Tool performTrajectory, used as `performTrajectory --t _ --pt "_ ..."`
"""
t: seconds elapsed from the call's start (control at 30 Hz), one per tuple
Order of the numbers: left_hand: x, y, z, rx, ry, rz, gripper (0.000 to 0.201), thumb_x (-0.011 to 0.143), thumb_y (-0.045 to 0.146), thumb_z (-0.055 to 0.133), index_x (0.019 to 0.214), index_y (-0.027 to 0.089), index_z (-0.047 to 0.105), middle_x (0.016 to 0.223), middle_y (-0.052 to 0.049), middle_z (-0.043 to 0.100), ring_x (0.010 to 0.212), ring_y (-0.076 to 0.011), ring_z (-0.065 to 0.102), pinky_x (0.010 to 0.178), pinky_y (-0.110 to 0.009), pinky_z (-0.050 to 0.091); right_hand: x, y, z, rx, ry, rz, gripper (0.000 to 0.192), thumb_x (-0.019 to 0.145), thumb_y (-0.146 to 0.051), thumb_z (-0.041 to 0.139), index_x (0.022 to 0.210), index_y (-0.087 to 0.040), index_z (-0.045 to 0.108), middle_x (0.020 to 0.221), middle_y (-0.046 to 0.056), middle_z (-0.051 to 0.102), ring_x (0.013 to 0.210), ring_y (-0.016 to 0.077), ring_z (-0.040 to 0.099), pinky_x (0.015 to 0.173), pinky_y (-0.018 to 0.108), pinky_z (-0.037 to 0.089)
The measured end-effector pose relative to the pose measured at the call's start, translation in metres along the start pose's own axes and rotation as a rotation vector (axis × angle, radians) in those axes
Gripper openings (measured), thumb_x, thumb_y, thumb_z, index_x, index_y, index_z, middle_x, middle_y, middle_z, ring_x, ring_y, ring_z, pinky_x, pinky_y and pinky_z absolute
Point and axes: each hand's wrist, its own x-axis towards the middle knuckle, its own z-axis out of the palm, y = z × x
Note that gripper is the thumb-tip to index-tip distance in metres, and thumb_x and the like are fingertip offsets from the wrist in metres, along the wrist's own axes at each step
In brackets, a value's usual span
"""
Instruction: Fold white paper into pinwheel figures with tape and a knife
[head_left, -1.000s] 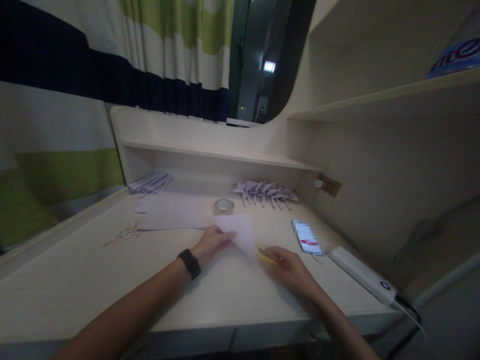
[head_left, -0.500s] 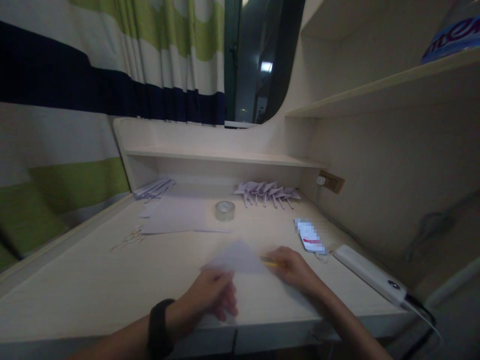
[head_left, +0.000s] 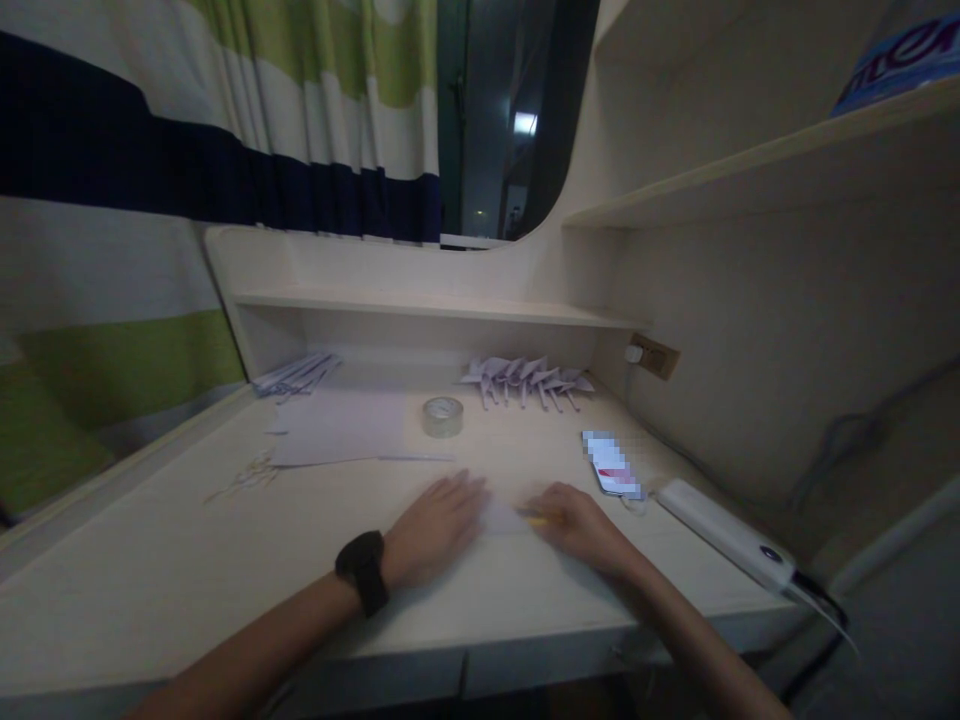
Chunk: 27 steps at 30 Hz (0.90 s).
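The left hand [head_left: 439, 525] lies flat, fingers spread and palm down, on a small white sheet of paper [head_left: 501, 517] near the front edge of the desk [head_left: 187, 560], with a black watch [head_left: 362, 570] on its wrist. The right hand [head_left: 574, 522] rests just beside it on the right end of the same sheet, fingers curled around a yellow pencil [head_left: 534, 519] whose tip points toward the left hand. The sheet lies flat on the desk between and under the two hands, mostly covered by them.

Farther back, toward the middle of the desk, stands a roll of clear tape [head_left: 442, 416], with a larger sheet of white paper [head_left: 337, 440] just to its left. A row of folded paper shapes [head_left: 525, 378] sits along the back edge under the low shelf [head_left: 420, 305], and a fan of paper strips [head_left: 294, 372] lies at the back left corner. A few thin scraps [head_left: 244, 478] lie near the left edge. To the right of the right hand lies a phone [head_left: 611, 466], and beyond it, close to the right edge, a long white device [head_left: 724, 535] with a cable.
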Motion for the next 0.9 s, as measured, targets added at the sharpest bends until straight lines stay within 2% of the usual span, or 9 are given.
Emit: performTrajectory --t 0.13,0.27,0.37,0.47,0.67,0.9 --pt "-0.006 -0.009 0.002 -0.074 -0.011 -0.042 0.046 0.097 0.041 0.027 0.139 0.026 0.038 0.147 -0.005 0.034 0.137 -0.0245 0.024 0.111 -0.044 0.018 -0.005 0.005 -0.005 -0.011 -0.031 0.026 0.025 0.078 -0.023 0.061 0.101 -0.021 0.07 0.09 0.006 0.063 0.084 0.0197 0.058 0.079 0.031 0.044" --pt "-0.006 -0.011 -0.002 -0.107 0.025 -0.016 0.044 0.096 0.038 0.029 0.136 0.024 0.044 0.143 -0.006 0.041 0.135 -0.0226 0.029 0.113 -0.041 0.013 -0.007 0.006 -0.009 -0.034 -0.073 0.049 0.027 0.077 -0.023 0.061 0.103 -0.023 0.07 0.092 0.006 0.062 0.087 0.0207 0.058 0.081 0.031 0.043" --pt "0.0 -0.011 -0.001 -0.091 0.047 -0.059 0.046 0.095 0.04 0.033 0.134 0.021 0.047 0.143 -0.009 0.041 0.135 -0.0257 0.028 0.112 -0.044 0.015 -0.007 0.003 -0.012 -0.039 -0.085 0.063 0.028 0.077 -0.023 0.06 0.104 -0.023 0.07 0.093 0.006 0.061 0.087 0.0207 0.058 0.08 0.031 0.044" --pt "0.002 -0.011 0.004 -0.084 0.028 -0.094 0.047 0.094 0.042 0.033 0.137 0.024 0.042 0.146 -0.008 0.036 0.137 -0.0282 0.023 0.111 -0.047 0.016 -0.008 0.001 -0.013 -0.043 -0.106 0.06 0.029 0.077 -0.021 0.06 0.105 -0.022 0.07 0.093 0.007 0.061 0.086 0.0205 0.058 0.08 0.031 0.043" --pt "-0.002 -0.009 0.014 -0.084 0.037 -0.149 0.048 0.095 0.046 0.03 0.137 0.027 0.042 0.149 -0.006 0.031 0.138 -0.027 0.022 0.111 -0.047 0.014 -0.013 0.003 -0.016 -0.003 -0.114 0.082 0.031 0.076 -0.019 0.061 0.105 -0.022 0.069 0.095 0.007 0.06 0.089 0.021 0.057 0.082 0.033 0.043" --pt "-0.004 -0.002 0.006 -0.034 0.089 -0.186 0.049 0.093 0.047 0.032 0.133 0.024 0.047 0.143 -0.01 0.039 0.133 -0.0299 0.03 0.108 -0.047 0.019 -0.015 0.001 -0.019 0.023 -0.112 0.073 0.028 0.078 -0.021 0.062 0.104 -0.021 0.07 0.093 0.007 0.06 0.086 0.0201 0.057 0.08 0.033 0.044"
